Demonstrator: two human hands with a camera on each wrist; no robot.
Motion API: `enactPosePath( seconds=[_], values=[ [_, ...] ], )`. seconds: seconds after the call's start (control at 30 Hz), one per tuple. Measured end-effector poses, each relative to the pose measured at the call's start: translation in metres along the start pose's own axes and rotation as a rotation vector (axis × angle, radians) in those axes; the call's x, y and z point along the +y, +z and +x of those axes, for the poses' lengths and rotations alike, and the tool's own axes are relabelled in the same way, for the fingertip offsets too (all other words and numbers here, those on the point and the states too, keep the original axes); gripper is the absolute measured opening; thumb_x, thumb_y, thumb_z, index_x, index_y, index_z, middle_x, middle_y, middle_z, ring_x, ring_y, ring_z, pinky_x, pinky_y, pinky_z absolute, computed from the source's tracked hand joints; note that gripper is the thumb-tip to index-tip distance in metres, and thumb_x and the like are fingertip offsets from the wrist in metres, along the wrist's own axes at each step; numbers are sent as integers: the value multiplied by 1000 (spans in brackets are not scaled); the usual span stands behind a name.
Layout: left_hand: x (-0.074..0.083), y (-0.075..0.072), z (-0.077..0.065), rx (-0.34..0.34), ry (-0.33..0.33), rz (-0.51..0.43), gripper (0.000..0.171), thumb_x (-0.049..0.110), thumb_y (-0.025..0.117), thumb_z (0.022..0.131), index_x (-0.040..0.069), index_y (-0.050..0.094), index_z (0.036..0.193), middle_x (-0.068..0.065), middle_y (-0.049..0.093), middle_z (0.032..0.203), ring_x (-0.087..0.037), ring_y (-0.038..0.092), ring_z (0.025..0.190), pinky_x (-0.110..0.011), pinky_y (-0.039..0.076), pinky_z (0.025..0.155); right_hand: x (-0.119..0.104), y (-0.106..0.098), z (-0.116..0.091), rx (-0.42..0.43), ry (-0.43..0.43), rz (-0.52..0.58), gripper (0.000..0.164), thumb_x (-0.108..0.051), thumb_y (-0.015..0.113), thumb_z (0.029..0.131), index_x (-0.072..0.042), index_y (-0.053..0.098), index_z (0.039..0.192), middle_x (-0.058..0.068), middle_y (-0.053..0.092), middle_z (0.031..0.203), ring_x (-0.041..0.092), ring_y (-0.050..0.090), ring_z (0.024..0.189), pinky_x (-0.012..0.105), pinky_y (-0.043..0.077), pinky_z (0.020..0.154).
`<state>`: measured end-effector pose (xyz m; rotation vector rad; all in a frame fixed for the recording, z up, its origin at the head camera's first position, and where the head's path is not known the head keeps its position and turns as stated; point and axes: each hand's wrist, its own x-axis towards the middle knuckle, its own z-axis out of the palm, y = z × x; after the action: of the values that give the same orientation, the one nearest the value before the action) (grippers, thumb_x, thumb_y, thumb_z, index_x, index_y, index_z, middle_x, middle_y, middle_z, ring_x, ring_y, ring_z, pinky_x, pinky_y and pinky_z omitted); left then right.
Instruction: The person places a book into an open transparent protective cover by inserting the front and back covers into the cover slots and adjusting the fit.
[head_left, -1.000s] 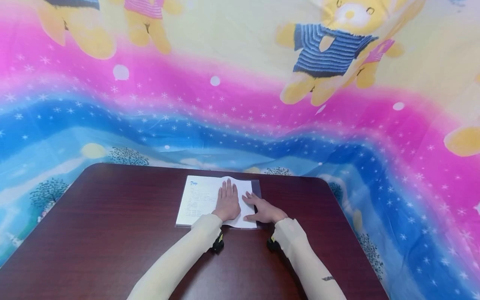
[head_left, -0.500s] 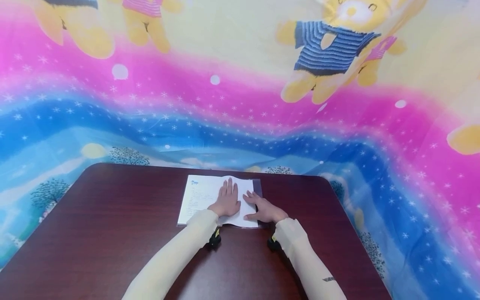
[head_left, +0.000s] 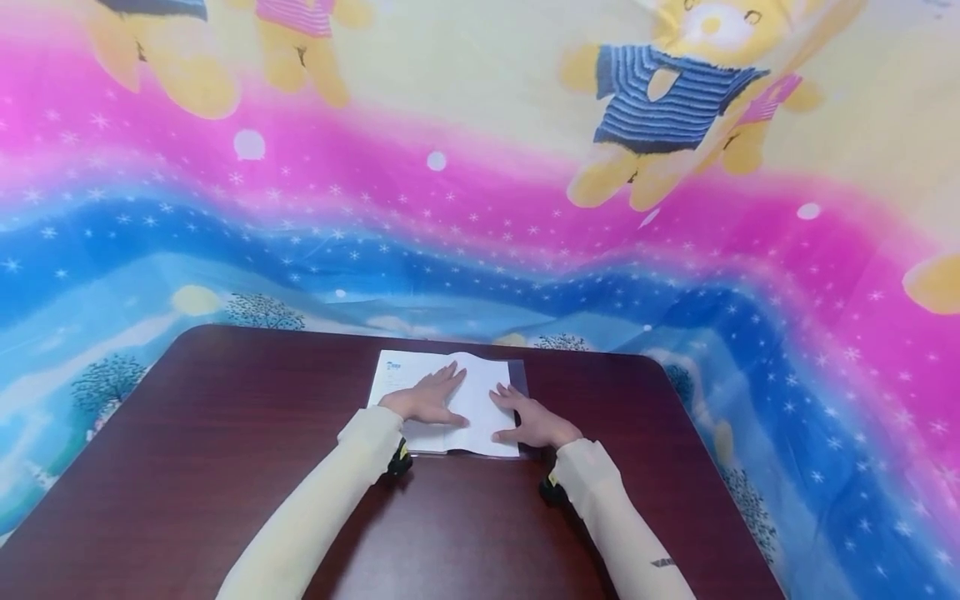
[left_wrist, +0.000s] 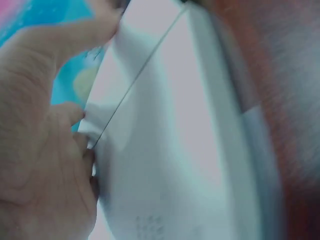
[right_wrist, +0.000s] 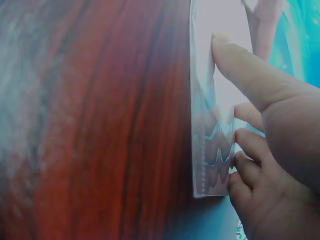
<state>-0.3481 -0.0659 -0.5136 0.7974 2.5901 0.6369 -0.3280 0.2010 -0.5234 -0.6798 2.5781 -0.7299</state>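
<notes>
An open booklet (head_left: 487,379) with white pages lies on the table near its far edge. Printed text and a small blue mark show on its left page. A clear plastic cover (head_left: 520,372) sticks out past the right page; in the right wrist view this cover (right_wrist: 212,175) looks glossy. My left hand (head_left: 429,398) lies across the left page near the fold, fingers extended and thumb apart. At the right page's outer edge my right hand (head_left: 534,421) rests with spread fingers. In the left wrist view the pages (left_wrist: 160,125) appear tilted, and the fold shows as a thin line.
The dark red-brown table (head_left: 225,450) extends around the booklet on all sides. Behind it hangs a colourful curtain (head_left: 450,208) printed with bears and snowflakes. A black device (head_left: 400,458) sits at the left wrist, another (head_left: 551,490) at the right.
My left hand has turned and moved left, from lying upright over the fold to slanting across the left page. The right hand has stayed at the right page's edge.
</notes>
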Motion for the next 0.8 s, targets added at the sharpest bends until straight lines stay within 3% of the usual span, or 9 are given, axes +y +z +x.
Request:
enactPosePath(
  seconds=[0.13, 0.23, 0.47, 0.8],
  values=[
    [-8, -7, -5, -53, 7, -65, 114, 53, 77, 84, 11, 9, 165, -14, -2, 172, -32, 2, 158, -54, 12, 126, -4, 2, -1, -4, -7, 18, 87, -38, 76, 91, -17, 29, 162, 7, 15, 171, 34, 5, 158, 65, 20, 121],
    [-10, -7, -5, -65, 1, -47, 114, 53, 78, 85, 14, 7, 165, -11, -5, 172, -31, 0, 158, -53, 12, 127, -6, 2, -2, -3, 1, 28, 87, -37, 77, 91, -17, 30, 161, 7, 15, 171, 34, 5, 158, 65, 19, 121],
    [-4, -3, -8, -17, 8, -21, 108, 46, 78, 88, 9, 11, 164, -15, -1, 171, -36, 4, 157, -56, 12, 126, -6, 1, -1, 5, 4, 14, 87, -37, 77, 91, -17, 30, 161, 7, 15, 171, 34, 5, 158, 65, 20, 121],
    [3, 4, -8, 19, -2, 35, 109, 49, 77, 87, 10, 12, 164, -15, 0, 171, -36, 6, 157, -55, 12, 126, -6, 4, 0, 16, 12, -23, 86, -39, 76, 91, -17, 31, 161, 7, 16, 171, 34, 8, 158, 63, 21, 122]
  ],
)
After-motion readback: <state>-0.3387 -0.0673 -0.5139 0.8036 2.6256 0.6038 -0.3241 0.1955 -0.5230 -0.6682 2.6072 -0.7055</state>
